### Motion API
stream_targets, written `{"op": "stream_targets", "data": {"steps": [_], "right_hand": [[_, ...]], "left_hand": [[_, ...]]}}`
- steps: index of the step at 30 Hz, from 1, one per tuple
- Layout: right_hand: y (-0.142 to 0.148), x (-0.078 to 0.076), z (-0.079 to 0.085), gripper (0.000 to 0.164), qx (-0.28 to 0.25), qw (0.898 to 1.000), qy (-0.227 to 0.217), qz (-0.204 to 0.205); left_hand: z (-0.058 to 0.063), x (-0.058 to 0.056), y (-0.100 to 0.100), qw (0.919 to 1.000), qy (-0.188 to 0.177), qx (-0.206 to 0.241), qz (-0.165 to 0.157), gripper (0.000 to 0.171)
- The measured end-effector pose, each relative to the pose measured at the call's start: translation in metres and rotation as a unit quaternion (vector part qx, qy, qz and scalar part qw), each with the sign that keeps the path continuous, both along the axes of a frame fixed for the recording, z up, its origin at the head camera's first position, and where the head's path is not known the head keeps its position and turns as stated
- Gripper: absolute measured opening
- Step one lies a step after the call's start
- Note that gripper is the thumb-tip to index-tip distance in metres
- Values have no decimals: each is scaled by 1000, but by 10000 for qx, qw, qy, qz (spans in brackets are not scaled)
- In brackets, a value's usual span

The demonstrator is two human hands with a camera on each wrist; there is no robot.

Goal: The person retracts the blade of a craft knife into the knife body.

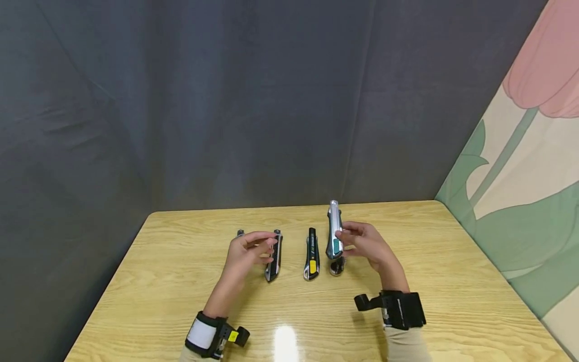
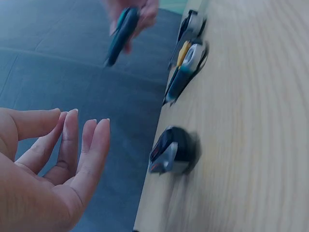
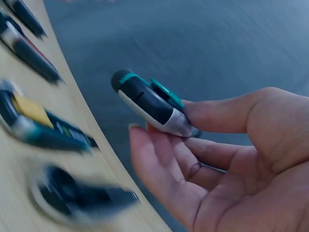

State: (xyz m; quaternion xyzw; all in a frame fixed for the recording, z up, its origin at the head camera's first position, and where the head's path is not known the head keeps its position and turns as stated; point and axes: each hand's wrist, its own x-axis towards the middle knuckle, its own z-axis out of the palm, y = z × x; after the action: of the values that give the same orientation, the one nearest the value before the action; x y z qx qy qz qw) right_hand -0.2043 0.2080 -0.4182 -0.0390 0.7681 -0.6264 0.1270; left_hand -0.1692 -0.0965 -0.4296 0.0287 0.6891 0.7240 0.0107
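My right hand pinches a silver and dark utility knife with a green slider, raised off the table between thumb and fingers. In the right wrist view, the held knife's dark end points up and left. My left hand hovers holding nothing, its fingers gently bent and the thumb close to a fingertip. Beside it lies a black and silver utility knife. A black utility knife with a yellow slider lies between the hands. Below the held knife, another dark utility knife is partly hidden.
One more utility knife is mostly covered by my left hand. The knives lie in a row on a light wooden table. A dark curtain hangs behind, and a tulip-patterned cloth stands at the right.
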Motion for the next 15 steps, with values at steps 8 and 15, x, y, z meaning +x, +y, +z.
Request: {"op": "stream_targets", "data": {"steps": [8,15], "right_hand": [[45,3,-15,46,764,9968,-160,-162],[56,4,-24,44,1003,9935,-400,-359]], "left_hand": [[1,-5,-17,9995,-26,-60,308,22],[0,-7,-28,9990,15,-44,438,22]]}}
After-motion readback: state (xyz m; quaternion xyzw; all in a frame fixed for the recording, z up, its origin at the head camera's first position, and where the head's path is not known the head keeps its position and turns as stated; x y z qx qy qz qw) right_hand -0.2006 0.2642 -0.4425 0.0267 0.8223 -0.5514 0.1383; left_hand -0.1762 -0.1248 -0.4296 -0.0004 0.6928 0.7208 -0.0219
